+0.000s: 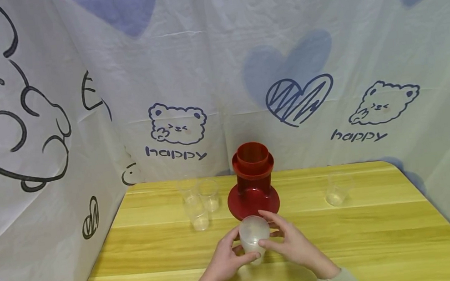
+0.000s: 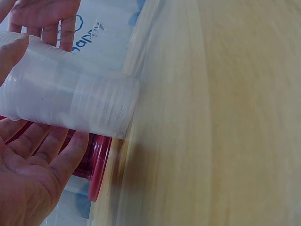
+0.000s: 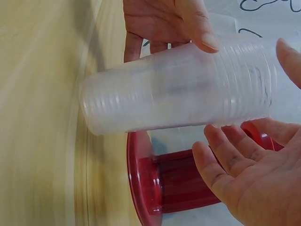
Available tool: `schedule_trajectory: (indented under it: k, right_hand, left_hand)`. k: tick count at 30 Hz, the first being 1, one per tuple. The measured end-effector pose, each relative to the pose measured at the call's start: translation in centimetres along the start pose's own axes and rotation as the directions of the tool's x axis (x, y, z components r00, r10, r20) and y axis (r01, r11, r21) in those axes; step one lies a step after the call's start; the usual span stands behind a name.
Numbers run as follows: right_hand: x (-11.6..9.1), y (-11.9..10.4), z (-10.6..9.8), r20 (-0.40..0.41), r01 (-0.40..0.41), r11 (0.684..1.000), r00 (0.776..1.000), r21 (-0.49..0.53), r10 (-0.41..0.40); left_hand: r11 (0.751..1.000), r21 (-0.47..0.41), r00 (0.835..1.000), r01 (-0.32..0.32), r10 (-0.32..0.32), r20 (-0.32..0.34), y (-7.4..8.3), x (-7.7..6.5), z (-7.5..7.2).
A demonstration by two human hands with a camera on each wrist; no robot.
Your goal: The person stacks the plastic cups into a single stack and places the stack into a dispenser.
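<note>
A stack of clear plastic cups (image 1: 254, 231), nested one in another, is held a little above the table near its front middle. My left hand (image 1: 228, 257) grips the stack, thumb across the near side and fingers on the far side. On the other side, my right hand (image 1: 295, 243) has its fingers spread loosely around the upper part; its thumb overlaps the rim in the head view. In the right wrist view the right fingertips (image 3: 207, 155) are close to the cups' side. Just behind the stack stands a red stand (image 1: 255, 199) with a round base and cup-shaped top.
Several clear plastic cups (image 1: 200, 221) stand together left of the red stand. One more clear cup (image 1: 335, 196) is toward the back right. A white printed cloth (image 1: 233, 66) hangs behind the wooden table (image 1: 383, 233) and along both sides.
</note>
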State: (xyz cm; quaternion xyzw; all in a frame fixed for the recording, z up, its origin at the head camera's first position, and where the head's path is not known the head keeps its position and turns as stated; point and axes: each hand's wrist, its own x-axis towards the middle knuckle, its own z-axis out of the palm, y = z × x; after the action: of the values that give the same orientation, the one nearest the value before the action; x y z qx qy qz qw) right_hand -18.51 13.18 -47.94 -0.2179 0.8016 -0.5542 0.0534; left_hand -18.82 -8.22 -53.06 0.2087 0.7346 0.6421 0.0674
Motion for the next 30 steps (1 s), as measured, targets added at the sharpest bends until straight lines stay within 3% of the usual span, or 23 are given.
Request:
schedule_trajectory:
  k: [5,9,22,27,30]
  right_hand:
    - [-0.1,0.0,-0.4,-0.025,0.001,1.0,1.0,0.022,-0.001]
    - [-0.1,0.1,-1.0,-0.091,0.038,0.999,0.995,0.012,-0.037]
    - [-0.4,0.2,-4.6,-0.276,0.029,0.992,0.959,-0.123,-0.063]
    - [-0.6,0.4,-6.7,-0.347,0.003,0.99,0.937,-0.139,-0.051]
    - [-0.6,0.7,-7.9,-0.408,-0.016,0.99,0.912,-0.139,-0.043]
  left_hand:
    - [1.0,-0.001,1.0,0.004,-0.004,-0.007,0.4,-0.1,0.1]
    - [1.0,0.006,1.0,0.006,-0.006,-0.017,0.5,-0.1,0.2]
    - [1.0,-0.003,1.0,0.016,-0.016,-0.016,0.1,0.0,0.2]
    - [1.0,0.01,1.0,0.022,-0.022,-0.017,0.2,0.0,0.2]
    - [1.0,0.005,0.999,0.027,-0.027,-0.017,0.2,0.0,0.1]
